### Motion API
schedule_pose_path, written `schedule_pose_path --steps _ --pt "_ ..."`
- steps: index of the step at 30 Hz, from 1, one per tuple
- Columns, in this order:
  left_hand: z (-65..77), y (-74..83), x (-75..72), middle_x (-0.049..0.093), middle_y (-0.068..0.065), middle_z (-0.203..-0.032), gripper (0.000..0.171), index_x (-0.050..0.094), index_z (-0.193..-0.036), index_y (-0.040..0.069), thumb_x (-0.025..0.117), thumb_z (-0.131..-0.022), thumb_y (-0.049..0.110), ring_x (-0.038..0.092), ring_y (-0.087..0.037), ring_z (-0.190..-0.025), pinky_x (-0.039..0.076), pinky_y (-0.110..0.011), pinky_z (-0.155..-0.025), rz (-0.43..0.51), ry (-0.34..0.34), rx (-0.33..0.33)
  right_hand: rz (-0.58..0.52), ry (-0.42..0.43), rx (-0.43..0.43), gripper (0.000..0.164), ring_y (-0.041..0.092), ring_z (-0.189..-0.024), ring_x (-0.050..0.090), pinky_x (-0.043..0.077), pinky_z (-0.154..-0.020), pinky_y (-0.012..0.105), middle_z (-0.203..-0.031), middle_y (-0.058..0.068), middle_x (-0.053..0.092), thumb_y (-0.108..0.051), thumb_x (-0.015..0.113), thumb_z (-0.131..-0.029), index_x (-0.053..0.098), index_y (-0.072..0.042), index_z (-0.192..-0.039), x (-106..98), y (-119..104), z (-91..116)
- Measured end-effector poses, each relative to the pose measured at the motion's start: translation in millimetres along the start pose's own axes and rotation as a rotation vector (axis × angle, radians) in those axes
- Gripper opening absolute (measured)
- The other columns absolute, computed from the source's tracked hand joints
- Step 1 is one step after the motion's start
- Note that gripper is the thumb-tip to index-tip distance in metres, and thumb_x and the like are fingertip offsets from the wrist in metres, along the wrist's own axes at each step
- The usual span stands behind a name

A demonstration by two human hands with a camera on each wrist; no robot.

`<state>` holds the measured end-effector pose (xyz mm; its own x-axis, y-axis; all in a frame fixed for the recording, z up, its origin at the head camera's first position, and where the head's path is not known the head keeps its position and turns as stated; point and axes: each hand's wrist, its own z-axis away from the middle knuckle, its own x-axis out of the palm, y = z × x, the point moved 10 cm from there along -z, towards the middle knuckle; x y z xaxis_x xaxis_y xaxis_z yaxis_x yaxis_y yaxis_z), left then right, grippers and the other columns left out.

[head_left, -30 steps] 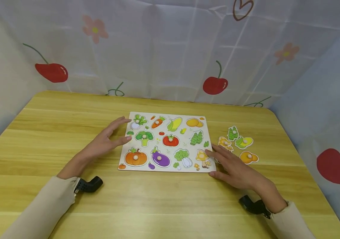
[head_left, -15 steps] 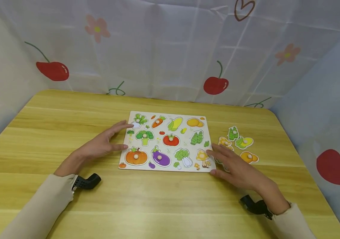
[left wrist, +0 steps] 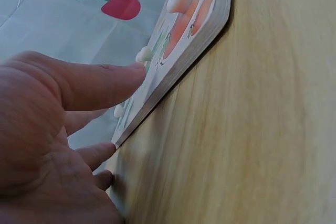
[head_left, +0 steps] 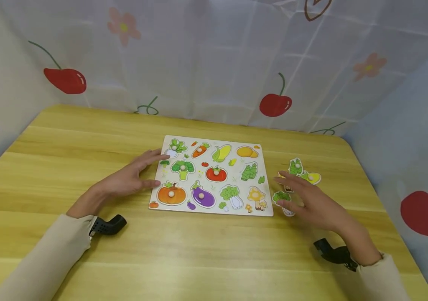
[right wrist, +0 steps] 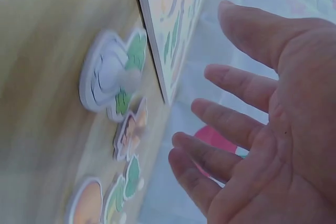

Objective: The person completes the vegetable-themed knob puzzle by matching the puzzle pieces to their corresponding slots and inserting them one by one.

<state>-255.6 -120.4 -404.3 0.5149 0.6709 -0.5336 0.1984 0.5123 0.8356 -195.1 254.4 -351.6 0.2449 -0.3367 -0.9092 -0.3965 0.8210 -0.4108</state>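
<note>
A white wooden knob puzzle board (head_left: 236, 175) printed with vegetables lies mid-table; the turnip, carrot, broccoli, tomato, pumpkin and eggplant spots hold knobbed pieces. At its left edge is my left hand (head_left: 125, 179), fingers extended, with the thumb (left wrist: 105, 85) over the board's edge. My right hand (head_left: 317, 207) hovers over loose pieces right of the board, fingers spread and holding nothing. Under it lies the bok choy piece (right wrist: 102, 72), partly hidden in the head view. Beyond are the mushroom piece (right wrist: 129, 136), the green leafy piece (head_left: 295, 166), the corn piece (head_left: 314, 178) and an orange piece (right wrist: 87, 203).
The wooden table (head_left: 199, 259) reaches back to a pale curtain (head_left: 206, 62) printed with cherries and flowers. A pale blue wall (head_left: 417, 146) stands at the right. A black wrist-worn device (head_left: 110, 225) sits at the left cuff, another (head_left: 332, 251) at the right.
My right hand has left the board's right edge and moved right over the loose pieces, uncovering the bok choy piece. My left hand has shifted slightly along the left edge, and the head view has tilted.
</note>
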Motion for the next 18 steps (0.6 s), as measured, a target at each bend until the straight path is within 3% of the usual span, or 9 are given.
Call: schedule_pose_path --steps 7,18 --pt "0.6 0.5 -0.5 0.007 -0.013 -0.169 0.070 0.037 -0.155 0.015 0.069 -0.093 0.014 -0.008 -0.038 -0.155 0.000 -0.069 -0.117 -0.039 0.006 -0.002 0.005 0.016 -0.004 0.055 0.047 -0.143 0.034 0.031 -0.108 0.068 -0.156 0.021 0.040 -0.029 0.068 -0.096 0.053 -0.005 -0.143 -12 7 -10" --pt "-0.1 0.0 0.2 0.008 -0.012 -0.169 0.071 0.036 -0.156 0.011 0.069 -0.093 0.012 -0.010 -0.037 -0.155 -0.003 -0.068 -0.118 -0.089 0.009 -0.032 -0.025 0.082 -0.007 0.045 0.049 -0.139 0.039 0.034 -0.106 0.068 -0.146 0.023 0.050 -0.022 0.074 -0.092 0.062 -0.006 -0.132 -23 21 -21"
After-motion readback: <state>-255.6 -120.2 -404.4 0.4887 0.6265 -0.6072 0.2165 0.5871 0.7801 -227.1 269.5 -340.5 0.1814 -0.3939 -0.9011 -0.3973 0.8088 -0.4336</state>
